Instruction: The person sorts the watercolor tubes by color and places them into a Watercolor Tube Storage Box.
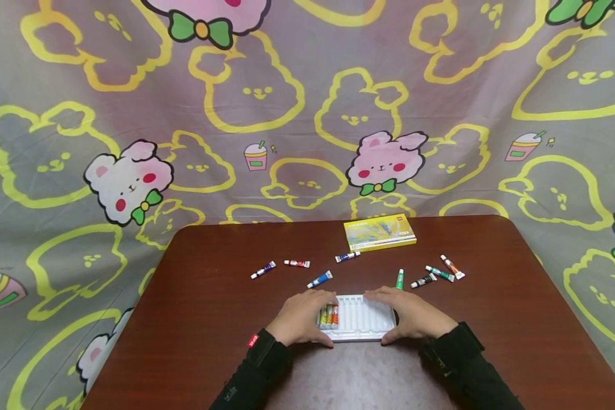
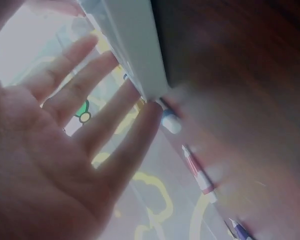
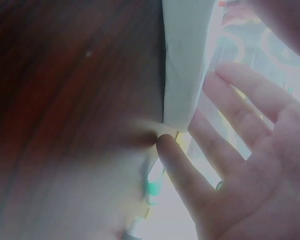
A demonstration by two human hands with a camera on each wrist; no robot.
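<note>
A white plastic tray (image 1: 364,316) with narrow slots lies on the table between my hands. Several small paint tubes (image 1: 329,316) in yellow, greenish and orange-red tones lie side by side at its left end. My left hand (image 1: 299,319) holds that end, thumb at the near edge and fingers toward the far edge. The opposite end is held the same way by my right hand (image 1: 415,313). In the left wrist view, fingertips touch the side of the tray (image 2: 132,45). The right wrist view shows spread fingers against the tray wall (image 3: 185,65).
Beyond the tray lie loose paint tubes: purple (image 1: 263,270), red (image 1: 297,263), blue (image 1: 320,279), dark blue (image 1: 347,257), green (image 1: 400,279), black (image 1: 423,281), teal (image 1: 439,273) and orange-brown (image 1: 452,266). A yellow box (image 1: 380,232) lies near the table's back edge, before a patterned curtain (image 1: 297,102).
</note>
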